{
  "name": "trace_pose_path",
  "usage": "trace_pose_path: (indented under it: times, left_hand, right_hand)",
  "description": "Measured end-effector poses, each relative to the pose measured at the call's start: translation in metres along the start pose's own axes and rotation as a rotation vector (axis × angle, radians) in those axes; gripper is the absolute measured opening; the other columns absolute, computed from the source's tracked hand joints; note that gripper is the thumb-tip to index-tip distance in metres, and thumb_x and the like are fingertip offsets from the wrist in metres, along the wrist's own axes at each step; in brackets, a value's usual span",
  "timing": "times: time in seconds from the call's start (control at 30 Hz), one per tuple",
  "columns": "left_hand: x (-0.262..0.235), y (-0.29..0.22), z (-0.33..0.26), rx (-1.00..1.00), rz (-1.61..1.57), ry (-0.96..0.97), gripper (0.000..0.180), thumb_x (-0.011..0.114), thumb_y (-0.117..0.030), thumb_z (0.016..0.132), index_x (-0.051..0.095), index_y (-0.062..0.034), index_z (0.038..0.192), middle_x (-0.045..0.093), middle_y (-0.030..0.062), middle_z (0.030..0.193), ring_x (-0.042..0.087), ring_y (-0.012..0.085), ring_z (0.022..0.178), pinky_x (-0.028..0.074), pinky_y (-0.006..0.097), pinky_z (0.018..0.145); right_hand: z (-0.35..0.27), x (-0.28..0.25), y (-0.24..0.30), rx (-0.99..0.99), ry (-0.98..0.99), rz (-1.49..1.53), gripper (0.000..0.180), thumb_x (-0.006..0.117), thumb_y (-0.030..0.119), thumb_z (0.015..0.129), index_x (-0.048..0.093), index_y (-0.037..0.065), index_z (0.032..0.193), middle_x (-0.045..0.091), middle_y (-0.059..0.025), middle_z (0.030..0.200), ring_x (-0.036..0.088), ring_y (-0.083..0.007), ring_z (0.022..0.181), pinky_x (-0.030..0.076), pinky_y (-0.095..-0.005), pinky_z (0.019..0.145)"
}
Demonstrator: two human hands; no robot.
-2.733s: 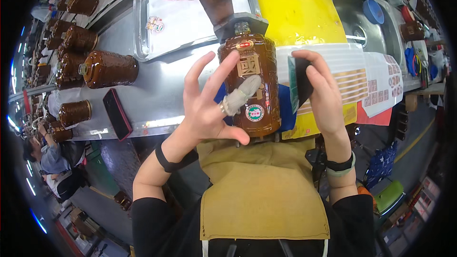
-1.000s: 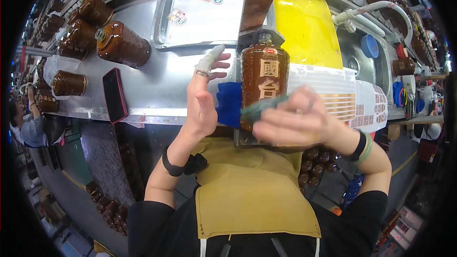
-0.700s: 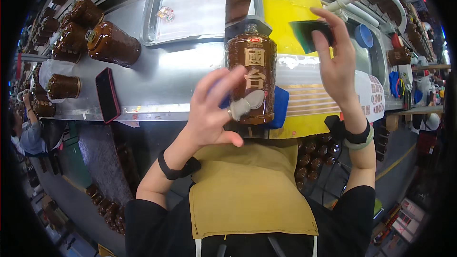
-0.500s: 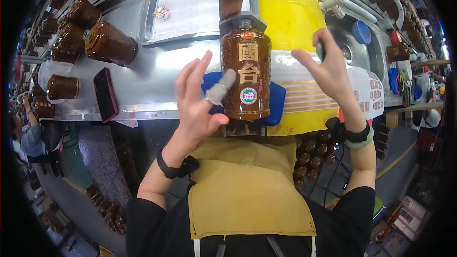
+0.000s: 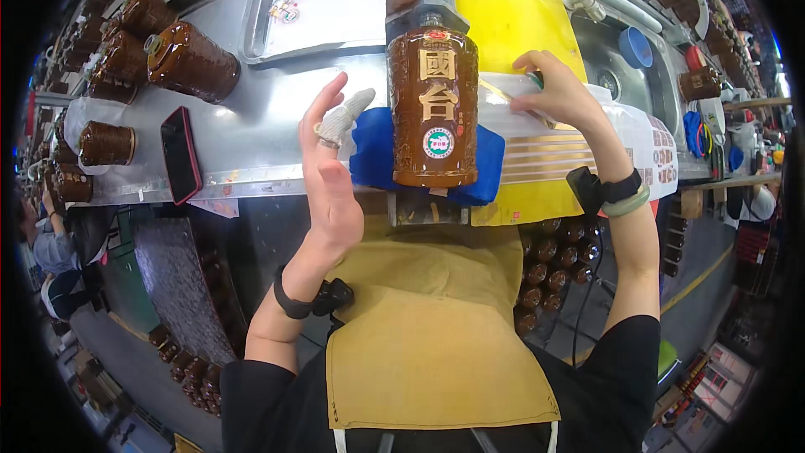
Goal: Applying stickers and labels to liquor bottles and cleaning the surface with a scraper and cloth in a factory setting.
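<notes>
A brown glazed bottle point(image 5: 434, 105) with raised gold characters and a round green-and-white label lies neck away from me on a blue pad point(image 5: 490, 166). To the left of it, my left hand point(image 5: 334, 176) is raised, fingers apart and holding nothing. A whitish finger cover point(image 5: 344, 117) sits on one finger. At the bottle's right, thumb and fingers of my right hand point(image 5: 558, 96) pinch a thin gold-coloured strip point(image 5: 495, 89). Some small greenish thing point(image 5: 535, 80) shows between those fingers; its kind is unclear. Below lies a translucent sheet with gold strips point(image 5: 537, 158).
Several brown bottles point(image 5: 193, 63) and a phone point(image 5: 181, 155) occupy the left. A metal tray point(image 5: 256, 42) with labels stands at the back. On the right are a yellow sheet point(image 5: 511, 13), a sink point(image 5: 667, 88) with a blue bowl point(image 5: 636, 48), and a printed sheet point(image 5: 654, 151).
My left hand has drawn left, off the bottle's side. My right hand has moved left and its thumb and fingers have closed toward each other; a gold strip now shows at them.
</notes>
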State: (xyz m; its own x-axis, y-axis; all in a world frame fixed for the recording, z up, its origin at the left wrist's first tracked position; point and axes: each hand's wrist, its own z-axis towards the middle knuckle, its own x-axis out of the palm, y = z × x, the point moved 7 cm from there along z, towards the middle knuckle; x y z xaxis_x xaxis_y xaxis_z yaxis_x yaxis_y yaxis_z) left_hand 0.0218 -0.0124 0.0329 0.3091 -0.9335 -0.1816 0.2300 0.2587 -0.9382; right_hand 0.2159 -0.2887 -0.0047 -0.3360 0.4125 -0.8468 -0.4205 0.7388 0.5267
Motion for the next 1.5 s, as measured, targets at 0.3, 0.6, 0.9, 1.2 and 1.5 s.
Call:
trace_pose_path:
  times: [0.3,0.6,0.9,1.2,1.5]
  left_hand:
    - [0.001,-0.015,-0.003,0.049,-0.085,-0.042,0.093,0.016,-0.074,0.102,0.034,0.0023,0.154,0.038,0.0171,0.157,0.045,0.0268,0.142,0.036,0.044,0.117]
    - [-0.005,-0.032,-0.005,0.008,-0.145,0.151,0.059,0.081,-0.007,0.084,0.059,-0.0019,0.139,0.059,0.0139,0.139,0.059,0.0248,0.122,0.049,0.036,0.101]
    - [0.026,-0.059,-0.010,-0.174,-0.199,0.442,0.041,0.082,0.001,0.083,0.067,0.0011,0.121,0.068,0.0048,0.101,0.066,0.0121,0.093,0.052,0.026,0.084]
    - [0.009,-0.014,-0.023,-0.408,-0.337,0.262,0.030,0.070,0.006,0.092,0.061,0.0001,0.119,0.060,-0.0017,0.095,0.056,0.0050,0.087,0.047,0.024,0.078]
    - [0.015,-0.001,-0.028,-0.459,-0.457,0.215,0.034,0.063,0.003,0.098,0.053,0.0005,0.130,0.054,-0.0010,0.099,0.054,0.0068,0.095,0.049,0.025,0.085]
  right_hand:
    - [0.014,0.006,-0.009,0.073,0.008,0.050,0.019,0.077,0.017,0.084,0.070,0.006,0.097,0.067,-0.0102,0.090,0.063,-0.0248,0.087,0.049,-0.0331,0.083]
    - [-0.066,-0.042,0.119,-0.049,-0.175,0.194,0.008,0.065,0.002,0.095,0.061,-0.002,0.100,0.067,-0.0139,0.089,0.063,-0.0261,0.080,0.049,-0.0346,0.075]
    - [-0.109,-0.019,0.201,-0.292,-0.022,0.304,0.017,0.072,-0.006,0.081,0.066,0.002,0.095,0.064,-0.0106,0.086,0.060,-0.0290,0.082,0.047,-0.0375,0.075]
    - [-0.110,-0.003,0.156,0.057,-0.074,0.420,0.012,0.073,0.008,0.090,0.065,-0.001,0.090,0.064,-0.0118,0.080,0.060,-0.0271,0.076,0.046,-0.0358,0.071]
    - [-0.110,0.004,0.150,0.074,-0.109,0.414,0.017,0.074,0.011,0.090,0.064,-0.001,0.086,0.058,-0.0092,0.080,0.057,-0.0218,0.074,0.044,-0.0330,0.072]
